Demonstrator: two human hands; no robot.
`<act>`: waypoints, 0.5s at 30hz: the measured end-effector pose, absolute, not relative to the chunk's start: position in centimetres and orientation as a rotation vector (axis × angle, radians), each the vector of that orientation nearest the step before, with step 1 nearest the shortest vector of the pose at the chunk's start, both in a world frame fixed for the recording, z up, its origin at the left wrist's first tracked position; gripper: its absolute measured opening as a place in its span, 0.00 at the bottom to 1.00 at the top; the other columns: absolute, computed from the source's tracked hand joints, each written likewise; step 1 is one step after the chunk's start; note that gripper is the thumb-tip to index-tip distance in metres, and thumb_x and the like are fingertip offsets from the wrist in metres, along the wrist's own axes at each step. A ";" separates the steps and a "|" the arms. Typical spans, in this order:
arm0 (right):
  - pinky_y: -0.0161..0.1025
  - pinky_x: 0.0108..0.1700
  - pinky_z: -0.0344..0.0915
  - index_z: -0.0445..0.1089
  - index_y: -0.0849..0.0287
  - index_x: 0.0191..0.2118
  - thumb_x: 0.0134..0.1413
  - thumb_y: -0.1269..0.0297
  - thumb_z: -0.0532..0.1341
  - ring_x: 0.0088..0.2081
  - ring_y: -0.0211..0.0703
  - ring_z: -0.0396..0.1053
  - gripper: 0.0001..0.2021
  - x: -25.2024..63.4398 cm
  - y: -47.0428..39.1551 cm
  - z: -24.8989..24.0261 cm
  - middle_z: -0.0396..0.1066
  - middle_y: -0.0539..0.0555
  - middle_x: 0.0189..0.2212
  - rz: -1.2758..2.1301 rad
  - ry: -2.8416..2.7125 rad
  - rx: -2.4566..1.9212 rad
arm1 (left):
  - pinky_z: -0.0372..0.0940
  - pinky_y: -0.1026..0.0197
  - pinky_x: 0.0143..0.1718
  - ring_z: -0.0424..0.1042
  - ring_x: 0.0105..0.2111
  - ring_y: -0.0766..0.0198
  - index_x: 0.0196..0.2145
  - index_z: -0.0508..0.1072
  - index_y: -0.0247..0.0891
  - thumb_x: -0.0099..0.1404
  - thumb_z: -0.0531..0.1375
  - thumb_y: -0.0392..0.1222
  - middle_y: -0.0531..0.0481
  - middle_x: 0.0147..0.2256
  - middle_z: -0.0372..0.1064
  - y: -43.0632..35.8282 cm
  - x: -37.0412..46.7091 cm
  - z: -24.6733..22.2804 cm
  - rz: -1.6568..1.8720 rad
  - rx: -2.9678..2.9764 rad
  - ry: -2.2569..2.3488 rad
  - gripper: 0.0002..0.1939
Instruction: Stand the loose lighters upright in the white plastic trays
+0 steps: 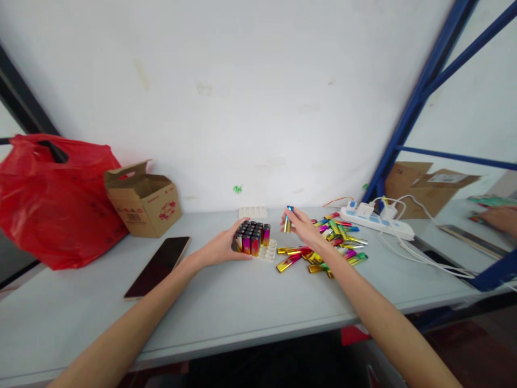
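A white plastic tray point(270, 251) with rows of round-edged slots rests on the table. Upright lighters point(251, 240) with black tops and shiny purple, red and gold bodies fill its left part, while slots on the right side show bare. My left hand point(226, 245) grips the left end of this group, thumb at the front and fingers behind. Just right of the tray and above the tabletop, my right hand point(297, 222) pinches a blue and gold metallic lighter point(287, 221) held upright. Beneath and beyond my right forearm lies a loose heap of shiny multicoloured lighters point(339, 231).
Another white tray point(252, 212) lies by the wall. To the left are a dark phone point(159, 267), an open cardboard box point(145, 207) and a red plastic bag point(56, 199). A power strip point(375, 221) with cables sits right, near a blue frame point(416, 102). Another person's hand point(501, 218) shows far right.
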State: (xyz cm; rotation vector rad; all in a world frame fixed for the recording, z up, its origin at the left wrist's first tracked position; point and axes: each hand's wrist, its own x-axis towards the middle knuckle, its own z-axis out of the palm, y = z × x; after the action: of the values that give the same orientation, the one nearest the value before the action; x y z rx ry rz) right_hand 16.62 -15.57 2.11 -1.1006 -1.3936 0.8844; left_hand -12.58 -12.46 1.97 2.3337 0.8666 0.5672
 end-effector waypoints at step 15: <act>0.33 0.21 0.41 0.52 0.53 0.21 0.60 0.32 0.51 0.18 0.32 0.43 0.30 14.2 -16.2 1.7 0.46 0.43 0.16 1.017 -1.283 -1.293 | 0.61 0.48 0.67 0.69 0.64 0.45 0.73 0.48 0.41 0.56 0.73 0.59 0.40 0.65 0.67 -12.6 -12.5 2.1 0.581 2.343 0.858 0.57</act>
State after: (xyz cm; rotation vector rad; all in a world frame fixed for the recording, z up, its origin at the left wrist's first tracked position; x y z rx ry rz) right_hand 14.15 -16.21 1.67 -1.2932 -1.2835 1.0167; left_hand -12.51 -12.61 2.05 2.3430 0.8582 0.5805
